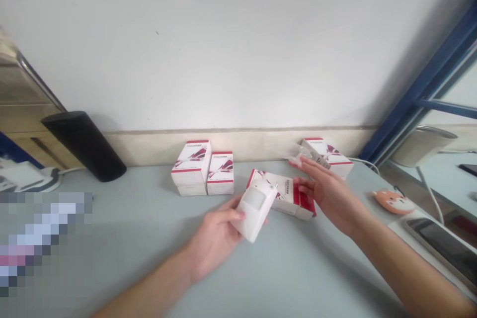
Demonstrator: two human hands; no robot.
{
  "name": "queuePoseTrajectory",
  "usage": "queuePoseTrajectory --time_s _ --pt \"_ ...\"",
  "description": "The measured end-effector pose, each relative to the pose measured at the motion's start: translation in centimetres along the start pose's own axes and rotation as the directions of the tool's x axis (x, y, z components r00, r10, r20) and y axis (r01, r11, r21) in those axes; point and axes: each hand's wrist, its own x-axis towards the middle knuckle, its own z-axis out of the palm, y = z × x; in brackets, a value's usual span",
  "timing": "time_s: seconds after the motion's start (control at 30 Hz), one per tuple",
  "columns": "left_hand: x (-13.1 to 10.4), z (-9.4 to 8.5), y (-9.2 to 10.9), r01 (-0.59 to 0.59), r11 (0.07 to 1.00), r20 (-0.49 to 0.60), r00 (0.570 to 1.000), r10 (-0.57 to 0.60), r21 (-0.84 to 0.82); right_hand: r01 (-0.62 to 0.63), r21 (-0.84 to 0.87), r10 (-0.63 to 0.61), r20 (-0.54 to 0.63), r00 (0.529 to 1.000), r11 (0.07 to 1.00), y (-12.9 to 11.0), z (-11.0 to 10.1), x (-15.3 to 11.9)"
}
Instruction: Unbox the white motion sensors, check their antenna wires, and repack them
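Observation:
My left hand (219, 233) is closed around a white motion sensor (250, 221) with a rectangular lens, tilted above the grey table. Just behind the sensor lies a white box with red ends (281, 188), partly covered by it. My right hand (330, 191) reaches over the box's right end, fingers stretched out and apart, with nothing seen gripped. A crumpled clear plastic bag (303, 151) lies beyond its fingertips; whether they touch it I cannot tell.
Two matching boxes, one (191, 164) taller-looking and one (220, 173) beside it, stand near the wall. Another box (337, 161) is behind my right hand. A black cylinder (85, 146) stands at left. An orange animal-shaped item (394, 201) and a phone (443, 246) lie at right.

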Motion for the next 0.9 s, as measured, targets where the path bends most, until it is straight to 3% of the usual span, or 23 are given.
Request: queuePoseTrajectory --time_s 0.2,0.3,0.4,0.57,0.7,0.8,0.9 --pt "0.0 -0.2 0.0 0.005 1.0 0.023 1.0 -0.005 0.007 0.141 -0.05 -0.143 -0.059 0.988 0.989 -0.2 -0.3 0.0" --pt "-0.1 -0.1 0.1 0.003 1.0 0.026 1.0 -0.003 0.006 0.136 -0.208 -0.148 -0.046 0.988 0.969 -0.1 -0.4 0.0" --pt "-0.2 0.0 0.2 0.012 1.0 0.015 1.0 -0.012 0.0 0.174 -0.439 -0.211 -0.038 0.977 0.881 0.1 -0.2 -0.1" --pt "-0.4 0.4 0.4 0.042 0.999 -0.035 0.999 -0.042 -0.003 0.341 -0.693 -0.452 0.025 0.892 0.635 1.0 0.1 -0.2" --pt "-0.4 0.7 0.6 0.043 0.999 -0.074 0.996 -0.042 0.012 0.429 -0.862 -0.621 0.185 0.762 0.27 1.6 -0.2 0.3" --pt "-0.5 0.8 0.7 0.053 0.998 -0.059 0.997 -0.051 0.028 0.464 -0.883 -0.631 0.317 0.708 0.077 1.9 -0.6 0.9" --pt "-0.5 0.9 0.9 0.057 0.997 -0.034 0.998 -0.056 0.043 0.503 -0.863 -0.575 0.432 0.695 -0.039 2.2 -0.9 1.3"
